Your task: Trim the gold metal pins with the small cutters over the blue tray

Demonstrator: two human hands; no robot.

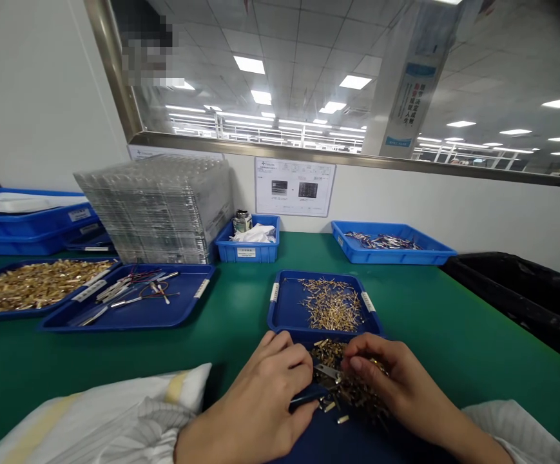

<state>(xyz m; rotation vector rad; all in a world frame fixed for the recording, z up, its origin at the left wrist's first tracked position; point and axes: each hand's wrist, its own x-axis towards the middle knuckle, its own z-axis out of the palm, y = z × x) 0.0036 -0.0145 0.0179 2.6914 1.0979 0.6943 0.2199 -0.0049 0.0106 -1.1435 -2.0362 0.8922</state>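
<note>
My left hand (pixel 266 390) is closed around pliers (pixel 327 372); their metal jaws point right and a dark blue handle shows below the fingers. Beside the jaw tips, my right hand (pixel 395 377) has thumb and fingers pinched together; what sits between them is too small to make out. Both hands are over a dark blue tray (pixel 328 444) bearing a heap of small brass-coloured metal parts (pixel 359 394). A few loose pieces lie at the heap's left. Just beyond, another blue tray (pixel 287 309) contains thin gold-coloured pins (pixel 335 306).
Left stand a tray with wired metal pieces (pixel 135 296), a tray of gold parts (pixel 33 283) and stacked clear plastic trays (pixel 158 212). Behind are a small blue bin (pixel 248 251) and a blue tray (pixel 395 256). A black-lined container (pixel 516 296) borders the right. White cloth (pixel 115 412) lies front left.
</note>
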